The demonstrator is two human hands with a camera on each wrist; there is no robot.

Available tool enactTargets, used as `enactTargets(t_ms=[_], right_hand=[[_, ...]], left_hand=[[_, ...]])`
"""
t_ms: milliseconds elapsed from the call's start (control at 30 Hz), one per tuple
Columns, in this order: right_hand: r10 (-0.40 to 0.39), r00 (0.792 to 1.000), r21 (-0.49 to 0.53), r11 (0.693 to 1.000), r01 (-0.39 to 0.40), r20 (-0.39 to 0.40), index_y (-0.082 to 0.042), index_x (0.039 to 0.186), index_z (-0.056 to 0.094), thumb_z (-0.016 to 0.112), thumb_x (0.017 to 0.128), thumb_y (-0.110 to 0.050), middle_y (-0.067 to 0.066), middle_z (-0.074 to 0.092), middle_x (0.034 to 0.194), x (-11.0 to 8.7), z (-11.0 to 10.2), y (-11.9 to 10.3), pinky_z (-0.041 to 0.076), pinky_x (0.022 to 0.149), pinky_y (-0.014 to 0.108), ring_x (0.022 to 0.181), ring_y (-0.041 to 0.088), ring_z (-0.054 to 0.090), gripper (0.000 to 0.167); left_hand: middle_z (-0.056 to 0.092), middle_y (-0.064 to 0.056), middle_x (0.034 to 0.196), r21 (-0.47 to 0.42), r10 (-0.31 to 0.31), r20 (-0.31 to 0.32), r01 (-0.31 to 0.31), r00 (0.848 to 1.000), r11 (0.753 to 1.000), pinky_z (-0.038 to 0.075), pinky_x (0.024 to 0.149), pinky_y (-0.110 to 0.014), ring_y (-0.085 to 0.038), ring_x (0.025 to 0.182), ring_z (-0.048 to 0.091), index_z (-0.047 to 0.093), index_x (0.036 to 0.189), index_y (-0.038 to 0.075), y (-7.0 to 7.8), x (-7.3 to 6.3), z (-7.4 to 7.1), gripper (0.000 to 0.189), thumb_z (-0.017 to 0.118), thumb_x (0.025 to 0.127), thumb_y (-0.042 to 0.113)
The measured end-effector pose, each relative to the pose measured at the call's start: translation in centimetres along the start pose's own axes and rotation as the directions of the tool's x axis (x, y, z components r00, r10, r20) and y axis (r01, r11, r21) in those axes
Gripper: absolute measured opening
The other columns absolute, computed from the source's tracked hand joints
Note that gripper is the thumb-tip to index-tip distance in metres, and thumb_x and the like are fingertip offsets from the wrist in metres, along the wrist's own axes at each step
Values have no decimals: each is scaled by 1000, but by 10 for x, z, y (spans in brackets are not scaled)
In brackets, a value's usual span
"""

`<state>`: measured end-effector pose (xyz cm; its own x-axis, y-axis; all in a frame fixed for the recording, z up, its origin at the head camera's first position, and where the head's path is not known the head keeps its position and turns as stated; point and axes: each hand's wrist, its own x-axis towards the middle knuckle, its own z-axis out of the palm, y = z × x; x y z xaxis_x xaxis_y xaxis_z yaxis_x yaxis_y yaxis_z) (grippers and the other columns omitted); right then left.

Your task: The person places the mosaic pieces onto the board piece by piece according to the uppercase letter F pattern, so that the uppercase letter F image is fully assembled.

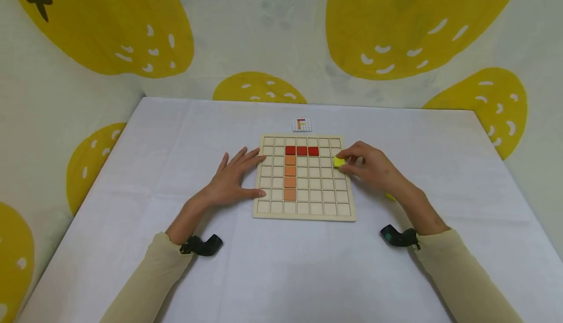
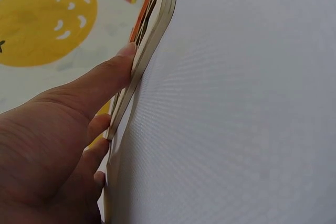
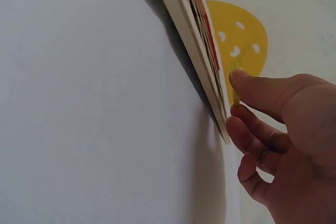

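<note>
A wooden grid board [image 1: 315,208] lies flat on the white cloth. Three red tiles [image 1: 301,151] form a row in it, and several orange tiles [image 1: 290,171] run down a column beneath the leftmost red one. My left hand [image 1: 228,180] rests against the board's left edge, fingers spread and thumb touching the rim. Between thumb and fingertips, my right hand [image 1: 373,167] pinches a yellow square tile [image 1: 338,162] over the board's right side. The right wrist view shows that tile [image 3: 235,85] edge-on, held just above the rim. Another yellow piece [image 1: 390,196] lies partly hidden under the right wrist.
Behind the board is a small card [image 1: 301,124] printed with a coloured grid pattern. The white tabletop [image 1: 281,269] extends around the board. A patterned cloth wall [image 1: 259,34] with yellow shapes stands behind and at the sides.
</note>
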<state>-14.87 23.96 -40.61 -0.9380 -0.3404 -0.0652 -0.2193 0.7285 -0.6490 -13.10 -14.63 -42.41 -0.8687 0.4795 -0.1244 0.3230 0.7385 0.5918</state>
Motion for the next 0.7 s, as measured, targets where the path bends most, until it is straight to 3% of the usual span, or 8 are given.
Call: enactTargets(t_ms=[367,700], right_hand=[[-39,999,-13,999,39,-15,-9,127,73,79,94,-16,8,65,110,6,10,-7,46,85,33,100,22,59,35],[-2,1000,6,1000,2,4,-10,125,75,80,93,-19,6,65,111,11,20,-18,48,83,33,101,22,58,34]], left_hand=[[22,0,176,4,-3,-4,3,1000,1000,-10,129,-65,-30,166,5,37,163,25,0,-1,0,91,82,86,47],[23,1,176,3,-3,-6,3,1000,1000,-9,129,-65,-30,166,5,37,163,26,0,0,0,91,83,86,46]])
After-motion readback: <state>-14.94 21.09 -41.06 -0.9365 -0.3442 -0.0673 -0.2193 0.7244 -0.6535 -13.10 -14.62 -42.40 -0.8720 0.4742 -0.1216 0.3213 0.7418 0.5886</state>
